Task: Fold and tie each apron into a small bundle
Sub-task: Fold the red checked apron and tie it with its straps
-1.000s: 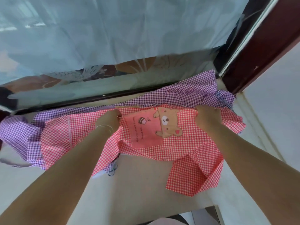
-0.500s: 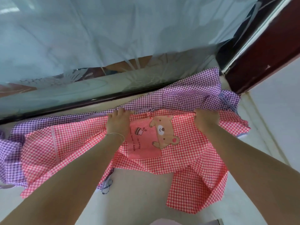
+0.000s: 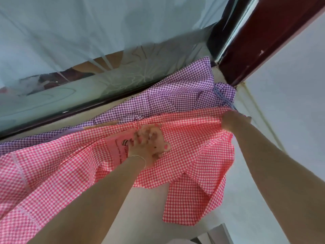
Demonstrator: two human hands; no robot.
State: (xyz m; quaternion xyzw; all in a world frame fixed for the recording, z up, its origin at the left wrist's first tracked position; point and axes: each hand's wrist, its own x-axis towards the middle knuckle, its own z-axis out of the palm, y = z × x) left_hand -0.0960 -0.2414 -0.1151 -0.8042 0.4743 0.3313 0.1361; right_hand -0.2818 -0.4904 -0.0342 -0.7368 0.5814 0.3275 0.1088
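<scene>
A red-and-white checked apron (image 3: 190, 155) with a pink bear pocket (image 3: 119, 147) lies spread on a pale ledge, on top of a purple checked apron (image 3: 172, 95). My left hand (image 3: 146, 147) lies flat on the bear pocket, fingers spread, pressing the cloth down. My right hand (image 3: 232, 120) grips the red apron's upper edge at the right, and the cloth is bunched in its fingers. A flap of the red apron (image 3: 191, 206) hangs over the front of the ledge.
A glass window (image 3: 88, 50) with a dark frame (image 3: 88, 106) runs behind the aprons. A dark red post (image 3: 263, 37) stands at the back right, beside a white wall (image 3: 290, 103). The pale ledge (image 3: 140, 208) shows bare in front.
My left hand let go of the apron's upper edge and moved right onto the bear pocket, now flat. My right hand kept its grip. The view tilted and moved closer.
</scene>
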